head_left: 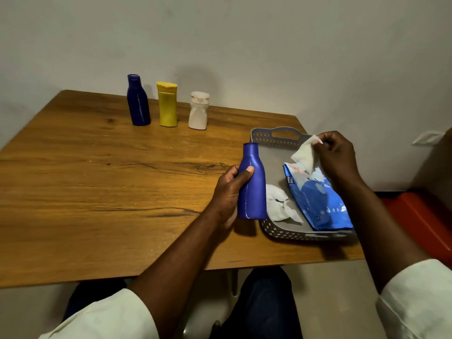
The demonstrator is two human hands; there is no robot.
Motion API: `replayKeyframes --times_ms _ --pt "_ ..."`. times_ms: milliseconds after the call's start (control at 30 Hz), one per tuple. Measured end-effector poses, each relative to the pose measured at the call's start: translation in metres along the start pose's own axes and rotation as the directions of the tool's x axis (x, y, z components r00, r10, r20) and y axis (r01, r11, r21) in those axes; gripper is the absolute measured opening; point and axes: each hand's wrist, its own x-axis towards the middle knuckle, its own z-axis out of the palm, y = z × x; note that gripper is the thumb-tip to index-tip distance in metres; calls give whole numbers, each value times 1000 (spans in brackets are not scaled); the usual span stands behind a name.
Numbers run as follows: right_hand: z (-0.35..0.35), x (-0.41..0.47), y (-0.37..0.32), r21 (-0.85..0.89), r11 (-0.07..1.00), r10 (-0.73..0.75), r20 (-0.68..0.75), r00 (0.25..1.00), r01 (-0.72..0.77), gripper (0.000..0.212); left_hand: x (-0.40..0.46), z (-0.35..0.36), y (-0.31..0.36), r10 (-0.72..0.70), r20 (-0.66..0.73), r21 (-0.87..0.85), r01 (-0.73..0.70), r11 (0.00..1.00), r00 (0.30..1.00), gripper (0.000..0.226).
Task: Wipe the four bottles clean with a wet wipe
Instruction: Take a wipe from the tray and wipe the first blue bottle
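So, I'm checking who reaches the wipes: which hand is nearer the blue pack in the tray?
Right. The right hand hovers just above the pack's far end, pinching a wipe. The left hand holds a blue bottle beside the tray.

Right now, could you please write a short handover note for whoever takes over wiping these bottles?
Hands: the left hand grips the blue bottle upright beside the grey tray; the right hand pinches a wet wipe above the wipes pack in the tray.
Placement: the dark blue bottle, yellow bottle and white bottle stand in a row near the wall. A crumpled wipe lies in the tray.
Done: cannot tell which bottles are clean.
Left: wipe the held bottle, then check the others.
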Motion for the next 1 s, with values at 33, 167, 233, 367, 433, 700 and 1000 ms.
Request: replayKeyframes --times_ms 33,167,233,367,433,700,1000 --pt "11 -6 -13 48 998 -30 28 999 29 8 -3 -7 5 22 -16 -8 -22 1000 1000 15" --pt "47 -29 -61 329 943 -94 137 986 44 17 -14 -36 30 98 -73 -1 -99 995 993 13" --pt "70 -43 -82 455 890 -89 255 963 -38 17 -22 -60 46 144 -131 30 -142 989 981 15" --pt "123 -76 -102 590 759 -49 474 879 -276 16 -41 -112 74 214 -297 66 -204 977 930 16" --pt "151 -97 -102 559 744 -30 577 816 -368 15 -51 -135 81 231 -371 84 -215 973 900 23" --pt "207 -151 -75 249 901 178 535 826 -355 8 -69 -176 77 236 -450 119 -205 972 861 11" --pt "198 -143 -63 404 757 177 630 756 -514 8 -56 -180 72 191 -433 64 -182 981 881 18"
